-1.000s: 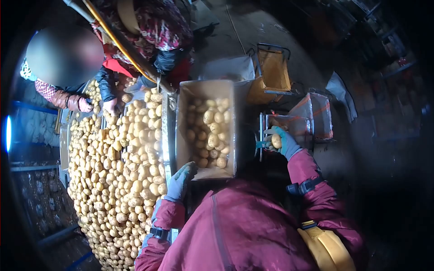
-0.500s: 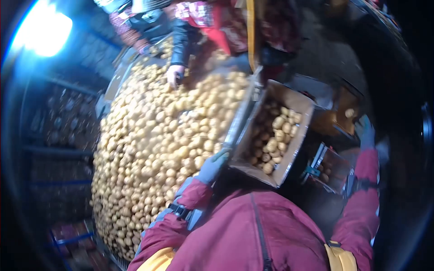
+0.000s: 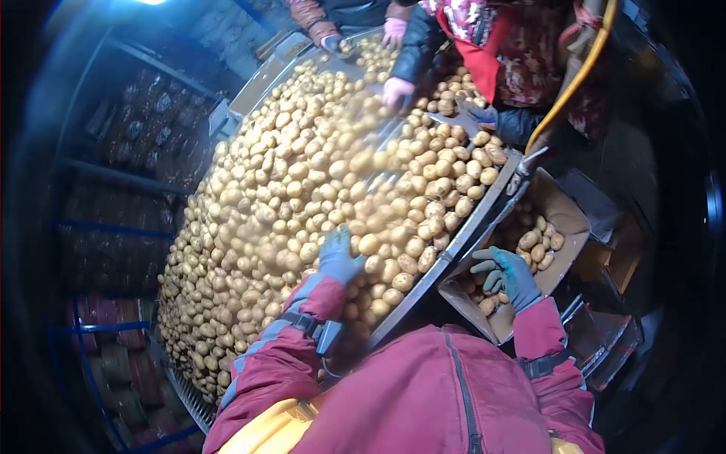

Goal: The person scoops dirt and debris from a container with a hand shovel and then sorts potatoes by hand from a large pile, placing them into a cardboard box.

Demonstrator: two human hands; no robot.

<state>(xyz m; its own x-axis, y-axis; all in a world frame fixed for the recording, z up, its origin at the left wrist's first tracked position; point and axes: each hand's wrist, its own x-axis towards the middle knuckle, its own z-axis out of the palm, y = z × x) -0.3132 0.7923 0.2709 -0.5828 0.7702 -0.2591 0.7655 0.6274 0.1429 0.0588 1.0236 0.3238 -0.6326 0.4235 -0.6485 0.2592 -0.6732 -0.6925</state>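
My left hand (image 3: 339, 257), in a grey-green glove, lies on the potatoes (image 3: 302, 189) heaped on the sorting table, fingers pointing away from me and apart. Its palm side is hidden. My right hand (image 3: 508, 277), gloved the same way, is over the near end of a cardboard box (image 3: 571, 265), its fingers spread and nothing seen in them. Potatoes (image 3: 538, 244) lie inside that box. The metal edge (image 3: 431, 287) of the table runs between my two hands.
Across the table, co-workers' gloved hands (image 3: 398, 91) reach among the potatoes. A yellow hose (image 3: 578, 79) hangs at the table's far right corner. More open boxes (image 3: 609, 344) stand at the right. Racks (image 3: 125, 163) of bagged goods line the left.
The view has shifted, showing more of the table's far right. My left hand has moved from the table edge onto the potatoes. My right hand has come from the far right to the box.
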